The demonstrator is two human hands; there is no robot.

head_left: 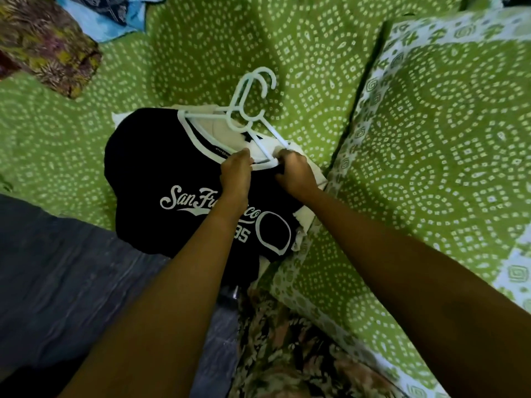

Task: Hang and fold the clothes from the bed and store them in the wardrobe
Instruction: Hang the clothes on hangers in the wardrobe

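Note:
A black T-shirt [149, 162] with white "San Francisco" lettering and a white-trimmed neck lies on the green patterned bed [201, 47]. Two white plastic hangers [253, 90] rest at its collar, their hooks pointing away from me and one arm reaching into the neck opening. My left hand [235, 170] pinches the white neck trim. Just to its right, my right hand [293, 170] grips the collar edge and the hanger arm. A white garment [224, 130] shows inside and beneath the neck.
A brown batik cloth [48, 44] and a blue cloth [109, 18] lie at the far left of the bed. A green patterned pillow [448, 133] fills the right side. Grey floor [57, 268] is at lower left; floral clothing [287, 340] is below.

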